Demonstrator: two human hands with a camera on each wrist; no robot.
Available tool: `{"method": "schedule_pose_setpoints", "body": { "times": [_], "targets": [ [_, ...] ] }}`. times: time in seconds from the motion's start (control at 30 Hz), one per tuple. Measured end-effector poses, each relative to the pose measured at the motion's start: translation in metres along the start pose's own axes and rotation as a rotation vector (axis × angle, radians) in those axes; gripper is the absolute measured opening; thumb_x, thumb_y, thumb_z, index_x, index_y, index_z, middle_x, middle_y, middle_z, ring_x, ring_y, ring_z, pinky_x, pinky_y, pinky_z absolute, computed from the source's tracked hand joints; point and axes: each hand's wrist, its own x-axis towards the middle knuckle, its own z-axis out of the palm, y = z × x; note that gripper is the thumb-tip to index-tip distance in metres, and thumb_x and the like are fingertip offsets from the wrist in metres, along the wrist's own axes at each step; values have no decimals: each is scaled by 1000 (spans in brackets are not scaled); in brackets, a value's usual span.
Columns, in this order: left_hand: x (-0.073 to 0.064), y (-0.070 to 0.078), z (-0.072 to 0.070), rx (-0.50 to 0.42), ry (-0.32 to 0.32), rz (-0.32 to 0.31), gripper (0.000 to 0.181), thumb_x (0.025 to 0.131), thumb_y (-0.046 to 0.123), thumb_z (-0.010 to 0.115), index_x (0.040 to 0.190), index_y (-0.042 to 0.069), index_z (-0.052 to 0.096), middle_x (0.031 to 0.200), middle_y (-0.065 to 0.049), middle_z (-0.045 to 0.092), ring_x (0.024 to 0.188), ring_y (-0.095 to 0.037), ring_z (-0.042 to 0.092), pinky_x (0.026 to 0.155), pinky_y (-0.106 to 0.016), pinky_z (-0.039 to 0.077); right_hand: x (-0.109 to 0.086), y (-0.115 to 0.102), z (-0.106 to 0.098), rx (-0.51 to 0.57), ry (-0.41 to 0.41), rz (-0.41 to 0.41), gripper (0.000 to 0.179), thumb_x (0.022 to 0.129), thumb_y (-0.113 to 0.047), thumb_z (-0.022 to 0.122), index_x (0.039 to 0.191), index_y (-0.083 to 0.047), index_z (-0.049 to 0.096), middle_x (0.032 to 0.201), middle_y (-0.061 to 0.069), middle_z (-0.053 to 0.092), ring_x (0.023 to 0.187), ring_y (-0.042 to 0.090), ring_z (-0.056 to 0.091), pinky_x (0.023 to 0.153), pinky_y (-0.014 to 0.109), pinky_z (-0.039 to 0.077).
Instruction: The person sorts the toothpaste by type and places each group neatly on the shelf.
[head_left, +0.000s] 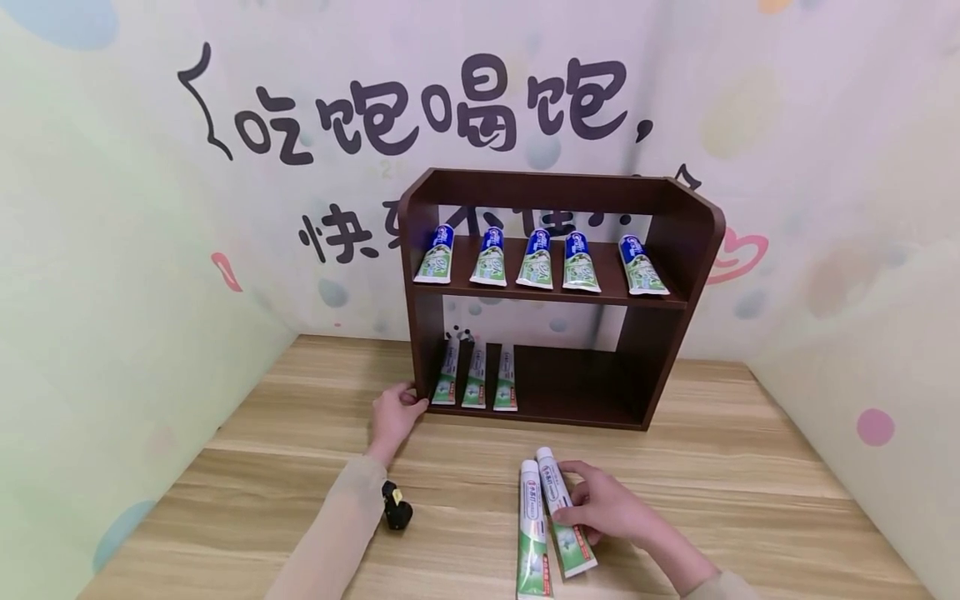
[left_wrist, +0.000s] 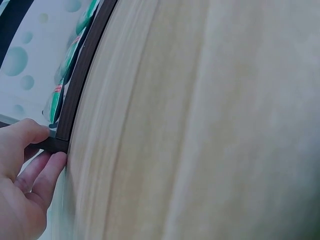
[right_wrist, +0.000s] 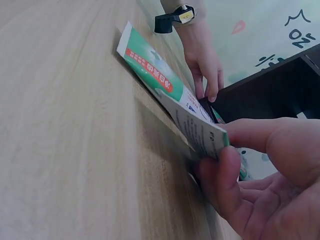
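My left hand pinches the lower left front corner of a dark brown two-tier shelf; the left wrist view has thumb and fingers on either side of the corner. In front of the shelf, my right hand holds a green-and-white toothpaste tube between thumb and fingers, its white cap toward the shelf. A second, matching toothpaste tube lies on the table just left of it. In the right wrist view the held tube overlaps the lying one.
Several blue-and-green toothpaste tubes stand in a row on the upper tier. Three green-and-white tubes lean at the left of the lower tier. Behind the wooden table is a printed wall. A black wrist device is at my left sleeve.
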Motion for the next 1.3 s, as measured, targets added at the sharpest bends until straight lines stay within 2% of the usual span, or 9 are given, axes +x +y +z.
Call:
{"method": "schedule_pose_setpoints", "body": {
  "times": [0.3,0.53,0.73,1.1,1.3],
  "targets": [
    [1,2,0,-12,-6,-12,39,83,12,75,118,-4,68,89,-20,73,79,-30,69,67,-34,53,-1,-2,-3,29,12,9,82,85,-14,76,150,1,29,84,9,64,54,14,55,47,25,50],
    [0,1,0,-16,-8,10,37,82,10,75,114,-6,67,87,-21,73,76,-30,69,65,-35,53,3,-6,-10,47,44,-2,83,84,-12,76,151,-1,28,84,9,62,57,14,57,47,25,51],
    [2,0,1,-11,-9,0,38,82,12,76,115,-5,68,88,-20,74,77,-30,70,66,-35,53,8,-12,-20,76,54,1,86,85,-11,75,153,-2,24,88,11,62,59,15,59,49,26,53],
    [1,1,1,-14,-10,-10,41,82,13,75,117,-5,67,91,-21,73,78,-30,70,67,-35,54,20,-26,-41,95,69,-50,86,85,-8,74,153,-2,21,93,14,62,64,16,61,54,33,57],
    [1,0,1,-7,-7,-3,40,82,13,75,116,-5,67,90,-21,73,78,-30,70,68,-35,54,28,-29,-51,101,77,-62,86,86,-9,74,154,-6,21,97,16,62,71,18,65,58,37,59]
  ]
}}
